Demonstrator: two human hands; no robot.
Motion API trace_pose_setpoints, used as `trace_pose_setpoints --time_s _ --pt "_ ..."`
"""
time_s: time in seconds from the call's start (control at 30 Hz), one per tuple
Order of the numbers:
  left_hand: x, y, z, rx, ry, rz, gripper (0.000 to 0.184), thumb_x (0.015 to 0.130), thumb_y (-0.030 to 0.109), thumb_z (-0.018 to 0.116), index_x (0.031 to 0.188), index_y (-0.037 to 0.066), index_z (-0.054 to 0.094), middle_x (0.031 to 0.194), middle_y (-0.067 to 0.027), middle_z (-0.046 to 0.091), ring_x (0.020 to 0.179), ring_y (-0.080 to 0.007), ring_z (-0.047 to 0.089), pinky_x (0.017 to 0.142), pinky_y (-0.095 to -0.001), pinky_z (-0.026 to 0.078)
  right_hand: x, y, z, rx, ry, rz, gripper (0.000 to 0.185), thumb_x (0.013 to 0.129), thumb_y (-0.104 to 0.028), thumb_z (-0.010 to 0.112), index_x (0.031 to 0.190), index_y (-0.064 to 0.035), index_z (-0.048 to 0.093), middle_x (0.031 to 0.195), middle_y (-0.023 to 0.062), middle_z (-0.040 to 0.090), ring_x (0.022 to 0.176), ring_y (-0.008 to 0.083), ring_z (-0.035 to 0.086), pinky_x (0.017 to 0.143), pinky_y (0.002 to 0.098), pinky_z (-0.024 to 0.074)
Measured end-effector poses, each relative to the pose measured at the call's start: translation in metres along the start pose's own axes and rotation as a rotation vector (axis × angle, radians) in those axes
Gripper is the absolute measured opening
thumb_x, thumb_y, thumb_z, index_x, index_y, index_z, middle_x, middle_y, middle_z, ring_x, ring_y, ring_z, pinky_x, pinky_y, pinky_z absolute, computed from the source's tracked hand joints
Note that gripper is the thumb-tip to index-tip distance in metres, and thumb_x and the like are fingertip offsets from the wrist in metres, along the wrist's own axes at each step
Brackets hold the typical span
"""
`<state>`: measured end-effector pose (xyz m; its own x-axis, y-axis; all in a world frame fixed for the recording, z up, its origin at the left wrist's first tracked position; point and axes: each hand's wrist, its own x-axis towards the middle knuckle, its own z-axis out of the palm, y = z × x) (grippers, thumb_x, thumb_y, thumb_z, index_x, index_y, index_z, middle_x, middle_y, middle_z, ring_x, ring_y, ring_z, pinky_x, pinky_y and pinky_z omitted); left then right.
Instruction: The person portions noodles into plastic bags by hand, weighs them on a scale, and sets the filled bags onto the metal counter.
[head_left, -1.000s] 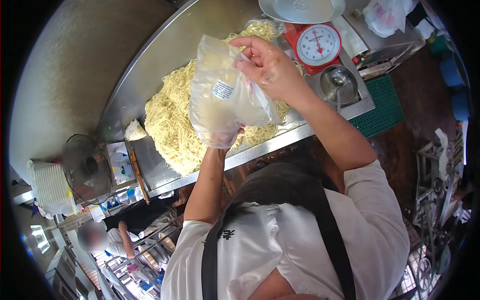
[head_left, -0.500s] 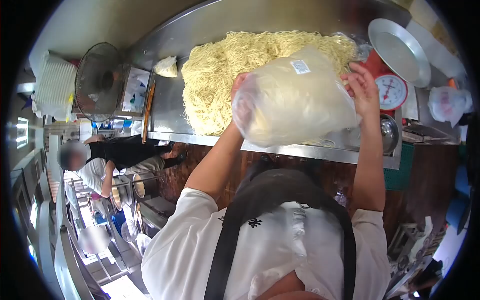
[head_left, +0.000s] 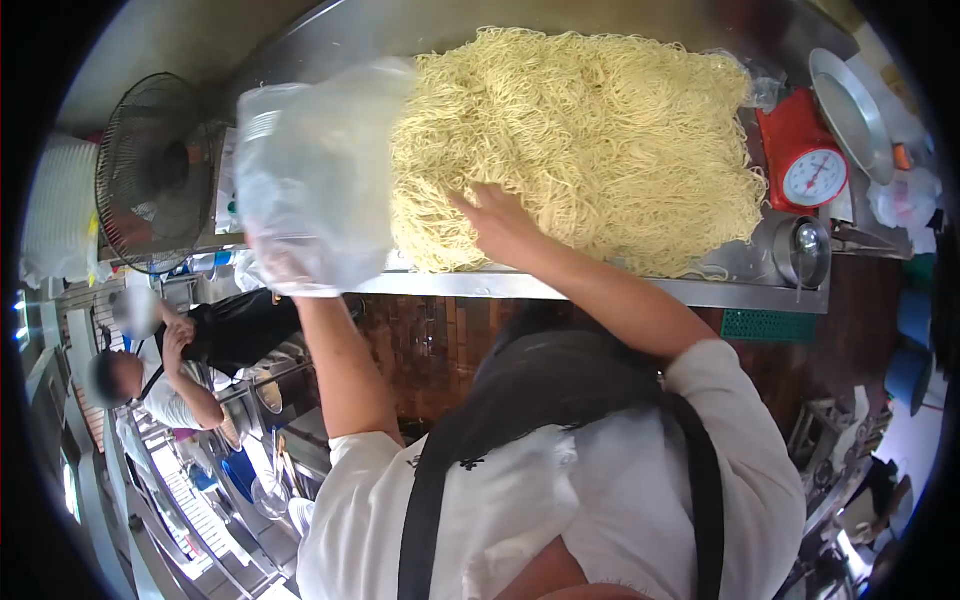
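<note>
A wide heap of pale yellow noodles (head_left: pixel 600 150) lies on the metal table (head_left: pixel 560 291). To its left, my left hand (head_left: pixel 283 265) is inside or behind a translucent plastic bag (head_left: pixel 320 170), which hides most of its fingers. The bag stands wide and overlaps the heap's left edge. My right hand (head_left: pixel 500 228) is at the front left part of the heap, its fingers apart and touching the noodles, with nothing visibly held.
A red scale (head_left: pixel 800 150), a metal pan (head_left: pixel 850 115) and a metal bowl with a ladle (head_left: pixel 802 252) are at the right. A fan (head_left: pixel 155 172) stands at the left. People in aprons (head_left: pixel 180 400) are at the lower left.
The bag has moved left with my left hand and puffed open. My right hand has left the bag's right side and come down onto the noodles. The view has shifted.
</note>
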<state>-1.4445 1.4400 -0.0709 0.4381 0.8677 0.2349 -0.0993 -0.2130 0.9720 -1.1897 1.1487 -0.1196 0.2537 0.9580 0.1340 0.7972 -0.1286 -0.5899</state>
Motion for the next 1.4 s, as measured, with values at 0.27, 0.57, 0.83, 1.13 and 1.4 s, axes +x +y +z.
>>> trace_pose_setpoints --time_s 0.27,0.57,0.83,1.13,1.4 --pt "0.038 -0.019 -0.118 0.654 0.053 0.175 0.051 0.100 0.032 0.052 0.141 0.002 0.042 0.131 -0.0158 0.056 0.115 -0.0237 0.059 0.098 -0.0343 0.052 0.119 -0.005 0.083 0.142 -0.064 0.183 0.041 0.084 -0.004 0.067 0.124 -0.0136 0.065 0.122 0.0136 0.059 0.113 0.0296 0.056 0.096 0.0411 0.0504" --pt "0.024 -0.045 -0.141 0.955 0.051 0.271 0.047 0.101 0.025 0.050 0.141 0.001 0.042 0.131 -0.0143 0.056 0.116 -0.0236 0.058 0.099 -0.0335 0.050 0.134 -0.036 -0.122 0.814 0.757 0.484 0.051 0.081 0.001 0.071 0.129 -0.0015 0.056 0.122 0.0175 0.064 0.087 0.0182 0.069 0.071 0.0263 0.0608" --pt "-0.028 -0.059 -0.162 1.382 0.059 0.303 0.044 0.102 0.020 0.049 0.141 0.001 0.042 0.132 -0.0129 0.056 0.117 -0.0235 0.057 0.100 -0.0327 0.048 0.084 -0.023 -0.167 0.321 0.287 0.387 0.066 0.080 -0.002 0.073 0.141 -0.0072 0.048 0.134 0.0192 0.056 0.120 0.0252 0.058 0.098 0.0375 0.0531" --pt "-0.040 -0.043 -0.115 0.984 0.081 0.251 0.046 0.102 0.024 0.050 0.141 0.002 0.042 0.131 -0.0120 0.055 0.118 -0.0230 0.056 0.100 -0.0346 0.048 0.105 0.093 -0.033 0.063 0.024 0.481 0.061 0.080 0.003 0.070 0.137 -0.0104 0.054 0.136 0.0164 0.055 0.123 0.0290 0.056 0.102 0.0432 0.0490" --pt "0.002 -0.069 -0.111 0.883 -0.026 0.315 0.049 0.102 0.032 0.051 0.141 0.003 0.043 0.131 -0.0112 0.054 0.120 -0.0235 0.054 0.102 -0.0366 0.048 0.090 0.040 -0.099 0.587 0.380 0.181 0.071 0.084 -0.005 0.071 0.147 -0.0067 0.038 0.144 0.0184 0.046 0.121 0.0285 0.055 0.109 0.0390 0.0438"
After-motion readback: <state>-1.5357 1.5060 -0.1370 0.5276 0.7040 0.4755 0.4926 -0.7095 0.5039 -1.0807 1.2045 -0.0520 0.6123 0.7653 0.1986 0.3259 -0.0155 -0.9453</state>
